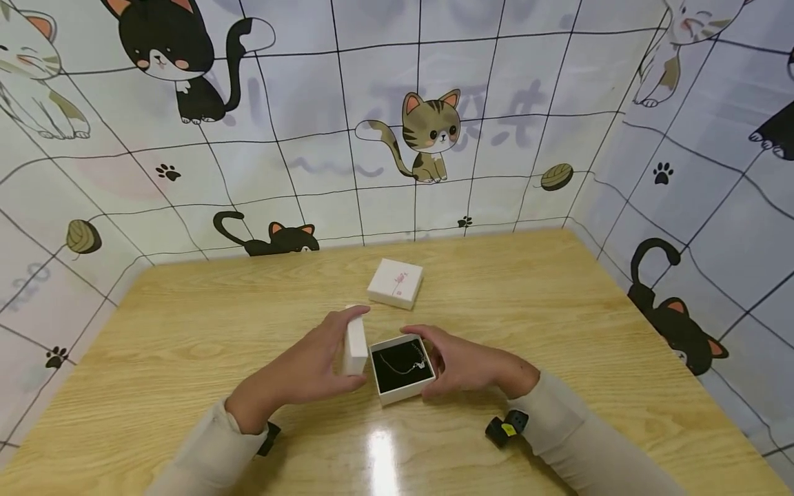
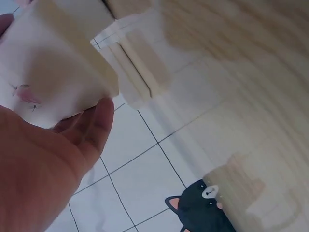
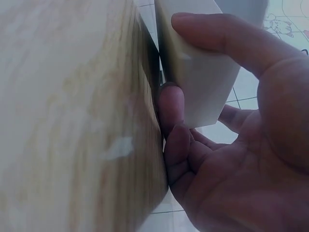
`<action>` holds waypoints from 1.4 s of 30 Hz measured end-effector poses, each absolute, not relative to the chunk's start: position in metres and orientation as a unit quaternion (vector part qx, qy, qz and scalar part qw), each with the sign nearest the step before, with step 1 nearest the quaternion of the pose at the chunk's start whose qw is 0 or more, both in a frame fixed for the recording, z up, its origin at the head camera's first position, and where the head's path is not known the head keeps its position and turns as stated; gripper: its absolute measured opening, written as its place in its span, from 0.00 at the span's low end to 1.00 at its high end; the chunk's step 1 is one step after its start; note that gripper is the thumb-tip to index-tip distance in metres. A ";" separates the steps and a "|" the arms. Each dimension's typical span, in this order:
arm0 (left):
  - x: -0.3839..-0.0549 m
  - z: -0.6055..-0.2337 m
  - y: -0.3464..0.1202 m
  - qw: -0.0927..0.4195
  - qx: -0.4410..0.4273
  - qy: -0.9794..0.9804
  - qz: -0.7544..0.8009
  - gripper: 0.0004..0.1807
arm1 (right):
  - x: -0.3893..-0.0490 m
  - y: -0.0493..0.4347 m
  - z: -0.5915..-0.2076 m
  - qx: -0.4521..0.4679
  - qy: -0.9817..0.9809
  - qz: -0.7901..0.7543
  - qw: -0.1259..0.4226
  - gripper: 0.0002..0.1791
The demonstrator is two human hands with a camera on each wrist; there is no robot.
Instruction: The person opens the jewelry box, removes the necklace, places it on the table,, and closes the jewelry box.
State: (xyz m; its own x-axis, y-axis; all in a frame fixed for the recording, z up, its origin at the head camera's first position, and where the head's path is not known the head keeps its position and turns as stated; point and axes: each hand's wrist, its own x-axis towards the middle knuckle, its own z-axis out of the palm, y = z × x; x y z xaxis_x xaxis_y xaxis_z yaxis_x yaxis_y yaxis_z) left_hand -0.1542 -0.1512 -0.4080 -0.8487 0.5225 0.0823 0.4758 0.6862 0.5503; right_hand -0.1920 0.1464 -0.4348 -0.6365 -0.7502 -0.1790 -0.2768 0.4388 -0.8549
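Note:
In the head view my left hand [image 1: 319, 362] grips a white box lid [image 1: 355, 348] by opposite edges, tipped up on its side. A small pink print marks the same lid [image 2: 58, 63] in the left wrist view. Just to its right is a white jewelry box [image 1: 406, 394] without a cover. Inside it, a thin silver chain [image 1: 400, 370] with a small charm lies on black lining. My right hand [image 1: 468, 365] holds this box at its right side, thumb and fingers on its walls. From the right wrist, the box's white side [image 3: 207, 82] shows between thumb and fingers.
Behind both hands a second white box [image 1: 395, 284], with a pink flower print on top, lies on the wooden table [image 1: 509, 296]. Cat-patterned sheeting [image 1: 310, 158] rises along the table's back and sides.

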 end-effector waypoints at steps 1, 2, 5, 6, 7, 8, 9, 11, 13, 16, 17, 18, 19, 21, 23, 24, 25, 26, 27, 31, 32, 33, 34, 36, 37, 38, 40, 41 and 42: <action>-0.154 -0.408 -0.153 0.049 0.272 0.913 0.300 0.56 | -0.192 0.147 -0.434 -0.323 0.804 -0.414 0.278 0.56; -0.153 -0.409 -0.155 0.057 0.271 0.909 0.311 0.56 | -0.192 0.147 -0.434 -0.324 0.808 -0.408 0.275 0.56; -0.152 -0.410 -0.159 0.075 0.261 0.902 0.335 0.57 | -0.192 0.146 -0.432 -0.324 0.810 -0.404 0.275 0.56; -0.151 -0.410 -0.160 0.078 0.258 0.902 0.338 0.57 | -0.193 0.146 -0.432 -0.324 0.809 -0.405 0.277 0.56; -0.151 -0.411 -0.161 0.080 0.255 0.902 0.339 0.56 | -0.193 0.145 -0.432 -0.324 0.807 -0.408 0.278 0.56; -0.151 -0.411 -0.162 0.081 0.253 0.903 0.339 0.56 | -0.193 0.145 -0.432 -0.324 0.806 -0.409 0.279 0.56; -0.150 -0.411 -0.162 0.083 0.250 0.903 0.339 0.56 | -0.193 0.145 -0.431 -0.323 0.805 -0.412 0.280 0.56; -0.150 -0.412 -0.162 0.084 0.248 0.904 0.338 0.55 | -0.192 0.145 -0.432 -0.325 0.801 -0.417 0.281 0.56; -0.149 -0.412 -0.162 0.088 0.244 0.902 0.345 0.55 | -0.192 0.145 -0.432 -0.327 0.795 -0.425 0.282 0.55; -0.148 -0.413 -0.164 0.097 0.236 0.897 0.360 0.53 | -0.192 0.145 -0.433 -0.332 0.784 -0.439 0.287 0.54; -0.148 -0.414 -0.164 0.100 0.234 0.896 0.364 0.52 | -0.192 0.145 -0.433 -0.332 0.781 -0.443 0.289 0.54; -0.148 -0.414 -0.165 0.103 0.232 0.895 0.367 0.51 | -0.192 0.145 -0.434 -0.331 0.779 -0.446 0.291 0.54; -0.148 -0.415 -0.166 0.104 0.231 0.894 0.369 0.50 | -0.192 0.145 -0.434 -0.329 0.777 -0.449 0.294 0.54; -0.148 -0.415 -0.168 0.102 0.233 0.894 0.369 0.48 | -0.191 0.145 -0.435 -0.328 0.774 -0.453 0.297 0.54; -0.147 -0.415 -0.169 0.099 0.237 0.895 0.365 0.45 | -0.191 0.144 -0.435 -0.326 0.770 -0.459 0.300 0.54; -0.147 -0.415 -0.170 0.097 0.239 0.894 0.366 0.44 | -0.191 0.144 -0.436 -0.325 0.768 -0.462 0.301 0.54; -0.147 -0.415 -0.170 0.096 0.240 0.894 0.365 0.43 | -0.191 0.144 -0.436 -0.325 0.766 -0.465 0.304 0.54; -0.147 -0.415 -0.171 0.094 0.240 0.894 0.365 0.42 | -0.191 0.144 -0.437 -0.324 0.764 -0.467 0.305 0.54; -0.147 -0.415 -0.172 0.094 0.239 0.895 0.365 0.41 | -0.191 0.144 -0.437 -0.322 0.763 -0.469 0.307 0.54; -0.145 -0.416 -0.175 0.083 0.229 0.906 0.345 0.38 | -0.190 0.143 -0.439 -0.320 0.757 -0.476 0.313 0.54; -0.145 -0.416 -0.175 0.075 0.224 0.913 0.331 0.37 | -0.190 0.144 -0.439 -0.321 0.754 -0.479 0.314 0.54; -0.144 -0.417 -0.176 0.064 0.220 0.922 0.313 0.36 | -0.190 0.144 -0.439 -0.322 0.751 -0.482 0.316 0.53; -0.144 -0.417 -0.177 0.051 0.217 0.930 0.293 0.35 | -0.190 0.144 -0.439 -0.322 0.749 -0.484 0.317 0.53; -0.142 -0.417 -0.178 0.028 0.213 0.943 0.254 0.34 | -0.189 0.144 -0.439 -0.323 0.745 -0.488 0.320 0.53; -0.142 -0.417 -0.179 0.017 0.212 0.949 0.235 0.33 | -0.189 0.143 -0.438 -0.323 0.744 -0.488 0.321 0.53; -0.141 -0.416 -0.179 0.008 0.211 0.952 0.221 0.33 | -0.189 0.143 -0.438 -0.322 0.745 -0.488 0.322 0.53; -0.140 -0.415 -0.181 -0.001 0.214 0.955 0.204 0.34 | -0.189 0.143 -0.439 -0.321 0.746 -0.487 0.322 0.53; -0.139 -0.415 -0.182 -0.001 0.216 0.956 0.200 0.35 | -0.189 0.143 -0.439 -0.321 0.746 -0.487 0.321 0.53; -0.139 -0.414 -0.183 0.001 0.217 0.956 0.197 0.36 | -0.189 0.143 -0.439 -0.322 0.745 -0.488 0.321 0.53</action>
State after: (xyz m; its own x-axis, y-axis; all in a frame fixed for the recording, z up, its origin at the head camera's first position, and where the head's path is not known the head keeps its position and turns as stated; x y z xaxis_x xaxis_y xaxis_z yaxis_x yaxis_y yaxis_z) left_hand -0.1388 -0.1825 -0.4144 -0.9062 0.4143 0.0842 0.4139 0.8286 0.3770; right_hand -0.1886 0.1430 -0.4388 -0.5863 -0.7931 -0.1652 -0.1662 0.3174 -0.9336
